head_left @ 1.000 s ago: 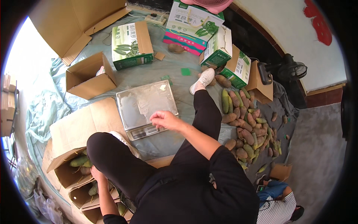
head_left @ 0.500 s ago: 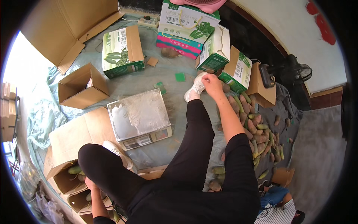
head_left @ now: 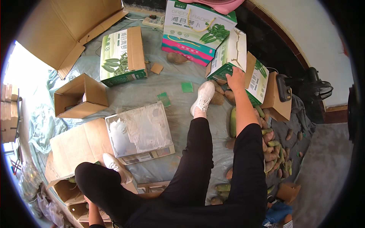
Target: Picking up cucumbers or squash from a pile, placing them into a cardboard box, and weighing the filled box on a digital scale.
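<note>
Seemingly seated on the cloth-covered floor, the person stretches the right hand far forward and to the right, where it rests against a green-and-white printed carton standing at the far right of the scene. Whether the fingers grip the carton's edge or only lie on it cannot be told from the head view; the hand looks partly curled. Just below it lie brownish tubers, beside the person's white shoe. A heap of green and brown roots runs along the right side, near the right forearm.

The left hand is not clearly visible; the left arm drops out of view at the near left edge, by open cardboard boxes holding a few green pieces. Its state cannot be told.

Between the legs and the left boxes sits a flat scale with a shiny metal platform. Farther left stands an open brown box, and beyond it a closed green-printed carton. A stack of colourful cartons stands at the far middle.
</note>
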A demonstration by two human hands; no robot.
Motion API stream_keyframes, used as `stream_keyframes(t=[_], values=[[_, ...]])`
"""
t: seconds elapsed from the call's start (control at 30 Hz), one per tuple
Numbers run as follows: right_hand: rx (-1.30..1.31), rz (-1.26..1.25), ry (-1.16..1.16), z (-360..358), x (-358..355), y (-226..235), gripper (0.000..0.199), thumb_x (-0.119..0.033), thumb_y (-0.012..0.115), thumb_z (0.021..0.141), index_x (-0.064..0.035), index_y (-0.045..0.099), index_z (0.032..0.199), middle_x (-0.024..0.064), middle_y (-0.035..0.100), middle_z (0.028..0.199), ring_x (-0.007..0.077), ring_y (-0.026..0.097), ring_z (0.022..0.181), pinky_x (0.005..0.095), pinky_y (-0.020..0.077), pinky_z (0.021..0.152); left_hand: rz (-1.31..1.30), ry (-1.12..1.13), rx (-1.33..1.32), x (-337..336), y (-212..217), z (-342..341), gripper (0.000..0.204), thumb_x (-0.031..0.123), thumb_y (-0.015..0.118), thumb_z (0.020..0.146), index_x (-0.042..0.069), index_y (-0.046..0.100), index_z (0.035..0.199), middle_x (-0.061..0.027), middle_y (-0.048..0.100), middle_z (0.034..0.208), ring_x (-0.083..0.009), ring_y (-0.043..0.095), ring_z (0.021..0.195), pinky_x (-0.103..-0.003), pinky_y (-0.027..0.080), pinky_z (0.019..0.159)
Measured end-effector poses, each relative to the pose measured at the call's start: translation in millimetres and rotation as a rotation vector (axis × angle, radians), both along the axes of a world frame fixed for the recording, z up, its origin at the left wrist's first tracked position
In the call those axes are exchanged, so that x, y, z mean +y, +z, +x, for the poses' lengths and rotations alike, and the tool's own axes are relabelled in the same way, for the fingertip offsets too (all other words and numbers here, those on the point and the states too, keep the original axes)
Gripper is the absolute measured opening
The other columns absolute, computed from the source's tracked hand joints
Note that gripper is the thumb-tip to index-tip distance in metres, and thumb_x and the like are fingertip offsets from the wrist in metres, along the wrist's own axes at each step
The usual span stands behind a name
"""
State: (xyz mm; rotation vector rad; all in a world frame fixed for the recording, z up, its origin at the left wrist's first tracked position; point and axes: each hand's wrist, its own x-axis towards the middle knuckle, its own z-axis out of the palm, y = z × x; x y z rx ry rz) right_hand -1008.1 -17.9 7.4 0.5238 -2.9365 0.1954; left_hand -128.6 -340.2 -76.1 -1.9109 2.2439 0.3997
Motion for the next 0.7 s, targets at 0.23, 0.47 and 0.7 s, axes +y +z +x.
stream_keyframes(t=[0.23,0.47,0.7], values=[[-0.129,0.017,-0.045,-29,-6,-17,0.075,-0.029,0.071,0.077,-0.0047,0.037,0.139,0.0149,0.034,0.146,0.0338,0.031,0.134,0.0410,0.0309,0.109,0.053,0.055,-0.022,-3,-2,4,0.032,0.028,0.063,0.082,0.001,0.065,0.100,-0.0177,0.068,0.096,-0.0308,0.066,0.090,-0.040,0.051,0.074],[-0.086,0.061,-0.031,2,-1,-31,0.086,-0.031,0.074,0.072,-0.0025,0.031,0.141,0.0172,0.032,0.146,0.0339,0.029,0.135,0.0407,0.0279,0.111,0.086,0.063,-0.004,-7,-9,12,0.036,0.030,0.063,0.083,0.001,0.063,0.103,-0.0175,0.067,0.099,-0.0297,0.065,0.092,-0.040,0.051,0.075],[-0.073,0.054,-0.067,81,12,-43,0.087,-0.026,0.074,0.073,-0.0043,0.027,0.142,0.0145,0.028,0.148,0.0339,0.028,0.135,0.0466,0.0359,0.104,0.114,0.082,0.086,-13,-26,33,0.039,0.032,0.063,0.084,0.001,0.062,0.107,-0.0173,0.067,0.102,-0.0287,0.065,0.093,-0.040,0.051,0.076]])
